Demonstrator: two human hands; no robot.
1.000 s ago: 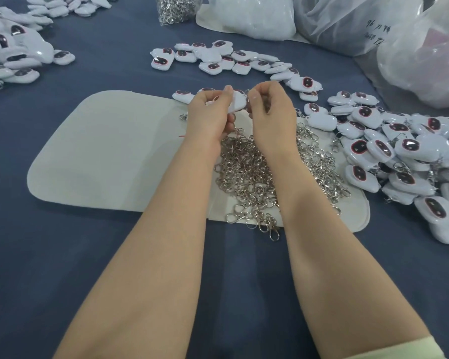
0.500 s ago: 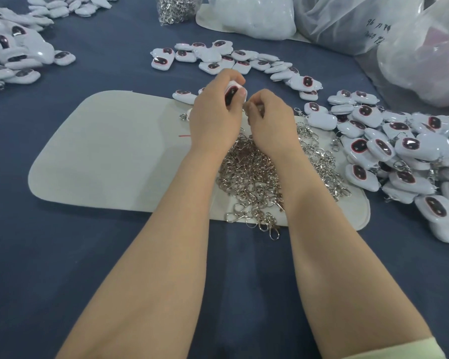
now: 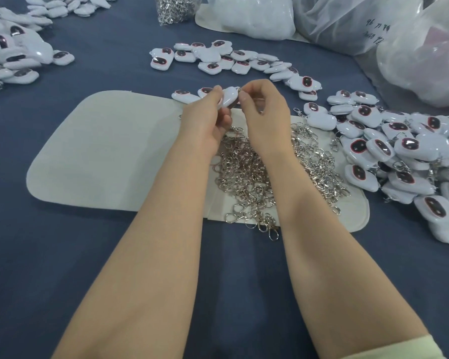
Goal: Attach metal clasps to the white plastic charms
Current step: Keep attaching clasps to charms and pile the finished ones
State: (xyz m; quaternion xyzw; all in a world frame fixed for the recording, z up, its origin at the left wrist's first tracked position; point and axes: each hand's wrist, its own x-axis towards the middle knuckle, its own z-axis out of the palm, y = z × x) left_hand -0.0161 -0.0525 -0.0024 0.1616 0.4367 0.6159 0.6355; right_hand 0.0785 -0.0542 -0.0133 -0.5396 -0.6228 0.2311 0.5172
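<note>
Rotated since half a second ago: white charm [image 3: 230,97] now shows its blank back, gripped in my left hand [image 3: 205,117] above the clasp pile [image 3: 257,174]. Right hand [image 3: 266,110] pinches a metal clasp [image 3: 240,89] at its corner, so hooking looks underway.

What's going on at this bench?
A person's left hand holds a white charm above the cream mat. The right hand pinches a metal clasp at the charm's upper corner. A pile of loose clasps lies on the mat; more charms are heaped to the right.
</note>
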